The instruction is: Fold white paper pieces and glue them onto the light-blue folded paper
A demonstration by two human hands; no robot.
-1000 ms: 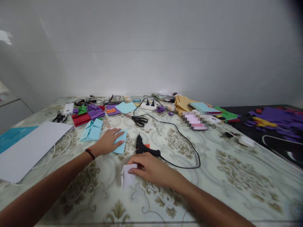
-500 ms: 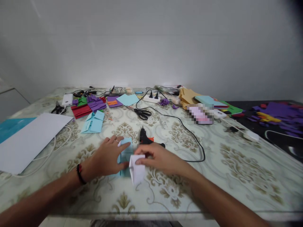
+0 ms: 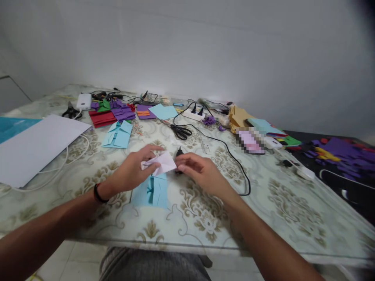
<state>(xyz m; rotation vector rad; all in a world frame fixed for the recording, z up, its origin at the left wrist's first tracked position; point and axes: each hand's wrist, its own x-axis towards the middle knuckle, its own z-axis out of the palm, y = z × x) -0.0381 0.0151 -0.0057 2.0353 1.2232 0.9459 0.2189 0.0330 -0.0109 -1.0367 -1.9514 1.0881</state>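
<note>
My left hand (image 3: 131,168) holds a folded white paper (image 3: 166,162) between thumb and fingers, just above the table. Below it, a light blue folded paper (image 3: 159,191) lies flat, its upper part covered by the white one. My right hand (image 3: 195,168) is at the right tip of the white paper, fingers curved and slightly apart; whether they touch the paper is unclear. Partly behind that hand is a black glue gun (image 3: 179,151), its nozzle pointing away from me.
Black scissors (image 3: 181,132) and a power strip (image 3: 193,115) lie beyond my hands. Another light blue folded piece (image 3: 118,134) is at left, near white sheets (image 3: 43,146). A black cable (image 3: 231,156) curves at right.
The white paper has passed from my right hand to my left and moved up off the blue paper's side. My right hand has released it. The view has tilted down.
</note>
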